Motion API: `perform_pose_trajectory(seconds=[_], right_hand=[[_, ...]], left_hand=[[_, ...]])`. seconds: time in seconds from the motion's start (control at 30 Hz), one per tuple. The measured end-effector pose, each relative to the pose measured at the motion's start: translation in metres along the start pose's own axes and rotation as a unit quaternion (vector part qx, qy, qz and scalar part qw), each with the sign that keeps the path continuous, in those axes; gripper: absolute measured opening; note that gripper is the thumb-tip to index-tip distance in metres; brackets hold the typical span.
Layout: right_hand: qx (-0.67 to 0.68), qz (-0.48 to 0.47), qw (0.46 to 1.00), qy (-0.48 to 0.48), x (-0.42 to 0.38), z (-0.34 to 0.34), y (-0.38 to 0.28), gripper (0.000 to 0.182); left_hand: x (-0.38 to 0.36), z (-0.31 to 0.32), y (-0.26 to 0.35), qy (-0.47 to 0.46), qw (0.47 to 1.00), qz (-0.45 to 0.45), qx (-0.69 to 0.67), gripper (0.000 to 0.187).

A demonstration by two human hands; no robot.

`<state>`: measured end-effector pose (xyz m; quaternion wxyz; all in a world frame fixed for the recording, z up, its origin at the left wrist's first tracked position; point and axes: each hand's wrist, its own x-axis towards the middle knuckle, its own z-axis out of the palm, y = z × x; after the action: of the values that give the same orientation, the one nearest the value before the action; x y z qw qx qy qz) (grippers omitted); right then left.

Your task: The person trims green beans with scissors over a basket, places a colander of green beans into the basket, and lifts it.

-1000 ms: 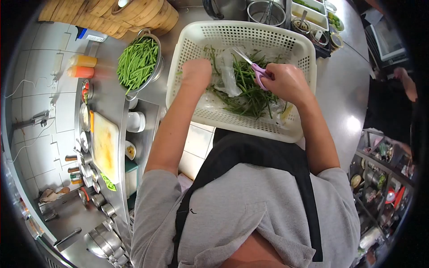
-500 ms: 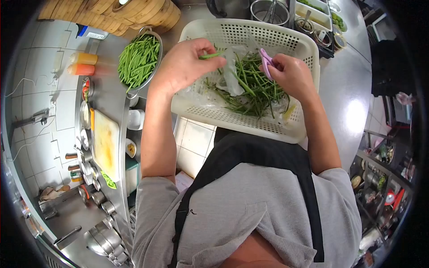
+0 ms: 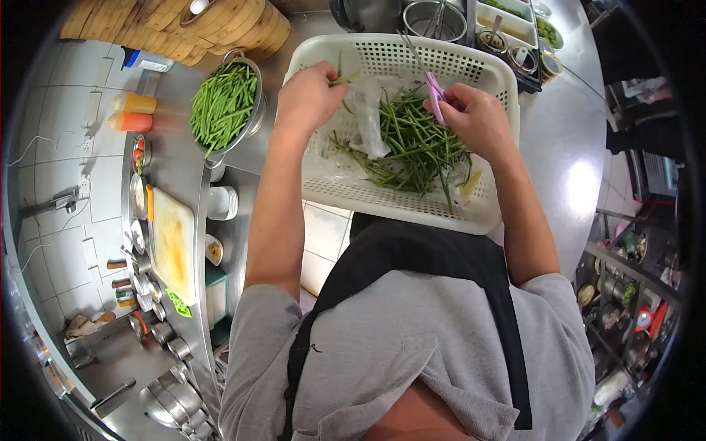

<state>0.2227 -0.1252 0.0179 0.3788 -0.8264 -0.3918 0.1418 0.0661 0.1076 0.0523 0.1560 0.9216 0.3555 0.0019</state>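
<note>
We see a brightly and evenly lit kitchen under overhead light. A hard white glare spot sits on the steel counter (image 3: 581, 184) at our right, and softer sheen runs along the steel shelf (image 3: 173, 158) at left. Shadows are faint. The fisheye lens bends straight edges strongly and leaves black corners. The centre is sharp; the rim looks soft and smeared.

Left hand up with a bean, scissors pulled back.
Left hand (image 3: 312, 94) was down in the bean pile (image 3: 415, 151) a second ago; now lifted toward the upper-left rim of the white basket (image 3: 482, 209), pinching one green bean (image 3: 343, 77). Right hand (image 3: 478, 121) shifted slightly up; purple scissors (image 3: 435, 95), earlier splayed over the pile, now tucked against the fingers.
</note>
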Motion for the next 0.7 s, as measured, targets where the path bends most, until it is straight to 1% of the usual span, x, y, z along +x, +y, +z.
perform_pose_trajectory(seconds=[0.03,0.07,0.1,0.13,0.17,0.2,0.23,0.27,0.3,0.33,0.4,0.43,0.47,0.5,0.53,0.57,0.6,0.63,0.67,0.7], right_hand=[[0.017,0.013,1.000,-0.002,0.000,-0.001,-0.002,0.042],[0.034,0.025,0.999,-0.002,0.001,-0.001,-0.004,0.042],[0.034,0.025,0.999,-0.005,0.002,0.000,-0.003,0.042],[0.035,0.023,0.999,-0.006,0.002,0.001,-0.001,0.039],[0.036,0.022,0.999,-0.008,0.002,0.002,0.000,0.036],[0.036,0.023,0.999,-0.009,0.002,0.004,0.002,0.036],[0.034,0.016,0.999,-0.005,0.003,0.005,0.003,0.036],[0.032,0.009,0.999,-0.002,0.003,0.005,0.004,0.036],[0.030,0.009,1.000,-0.002,0.001,0.004,0.003,0.036],[0.024,0.010,1.000,-0.004,0.000,0.002,0.001,0.035],[0.018,0.010,1.000,-0.003,-0.001,0.000,-0.003,0.035],[0.026,0.013,1.000,-0.002,0.000,-0.001,-0.002,0.039],[0.035,0.018,0.999,-0.004,0.000,0.000,-0.002,0.044],[0.030,0.007,1.000,0.003,0.001,0.004,0.002,0.044],[0.030,0.006,1.000,0.002,0.001,0.001,0.000,0.044],[0.035,0.009,0.999,-0.028,0.001,-0.003,-0.004,0.038],[0.040,0.012,0.998,-0.057,0.001,-0.005,-0.007,0.032],[0.040,0.011,0.998,-0.055,0.001,-0.003,-0.005,0.032],[0.139,0.008,0.985,-0.105,0.000,0.000,0.002,0.032],[0.235,0.005,0.960,-0.155,-0.001,0.001,0.006,0.031]], left_hand=[[-0.006,-0.001,-0.002,0.027,0.997,0.049,-0.046,0.029],[-0.015,-0.001,0.001,0.028,0.998,0.046,-0.045,0.029],[-0.025,0.002,0.009,-0.042,0.981,0.080,-0.173,0.028],[-0.032,0.005,0.017,-0.110,0.942,0.114,-0.297,0.027],[-0.038,0.011,0.025,-0.111,0.942,0.114,-0.297,0.027],[-0.044,0.018,0.033,-0.161,0.954,0.143,-0.209,0.028],[-0.047,0.023,0.037,-0.208,0.956,0.171,-0.120,0.028],[-0.039,0.032,0.028,-0.208,0.955,0.171,-0.123,0.028],[-0.021,0.045,0.008,-0.124,0.983,0.134,0.008,0.028],[-0.004,0.048,-0.008,-0.035,0.985,0.094,0.139,0.029],[0.017,0.031,-0.039,0.059,0.986,0.023,0.157,0.030],[0.014,0.014,-0.029,0.063,0.985,0.026,0.157,0.030],[0.006,-0.003,-0.022,0.095,0.987,0.024,0.126,0.028],[-0.005,-0.016,-0.015,0.125,0.987,0.020,0.095,0.025],[-0.013,-0.020,-0.013,0.125,0.988,0.018,0.094,0.025],[-0.021,-0.023,-0.012,0.108,0.993,0.034,-0.041,0.023],[-0.028,-0.026,-0.012,0.090,0.979,0.050,-0.175,0.021],[-0.037,-0.015,-0.016,0.091,0.962,0.082,-0.244,0.019],[-0.046,-0.004,-0.018,0.091,0.962,0.085,-0.243,0.019],[-0.056,0.007,-0.017,0.063,0.951,0.082,-0.290,0.020]])
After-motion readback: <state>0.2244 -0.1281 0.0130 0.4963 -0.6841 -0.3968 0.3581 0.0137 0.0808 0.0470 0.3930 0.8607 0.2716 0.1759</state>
